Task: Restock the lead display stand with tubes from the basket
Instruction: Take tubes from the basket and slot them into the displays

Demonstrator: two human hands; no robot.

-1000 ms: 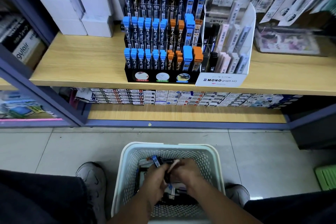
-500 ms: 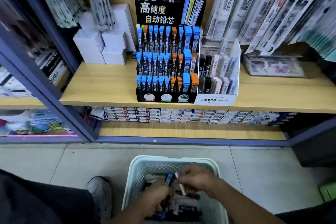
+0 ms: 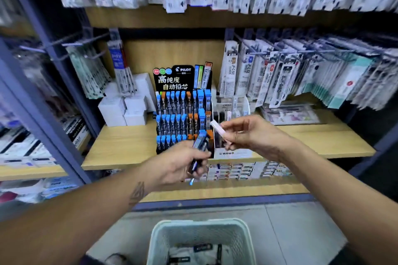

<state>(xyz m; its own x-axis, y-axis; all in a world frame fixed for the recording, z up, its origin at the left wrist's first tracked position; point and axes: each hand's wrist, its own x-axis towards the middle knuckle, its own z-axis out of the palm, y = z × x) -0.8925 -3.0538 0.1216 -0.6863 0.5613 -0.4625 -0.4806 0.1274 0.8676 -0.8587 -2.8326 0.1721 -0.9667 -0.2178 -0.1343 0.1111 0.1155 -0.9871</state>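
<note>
Head view: left hand [image 3: 183, 162] grips bundle of blue-capped lead tubes [image 3: 199, 146]; right hand [image 3: 247, 133] pinches one pale pink tube [image 3: 219, 130]. Both held in front of black lead display stand [image 3: 183, 114], header reads "PILOT". White stand [image 3: 233, 154] just beside, marked "MONO". Basket [image 3: 200, 234] w/ more tubes on floor below. Hanging refill packs [image 3: 280, 75] at right.

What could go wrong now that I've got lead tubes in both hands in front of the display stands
The left hand grips several blue-capped tubes in a loose bundle; one could slip while you slot another. The right hand pinches a pale pink tube right between the black Pilot stand and the white Mono stand, so it might land in the wrong one.
</note>
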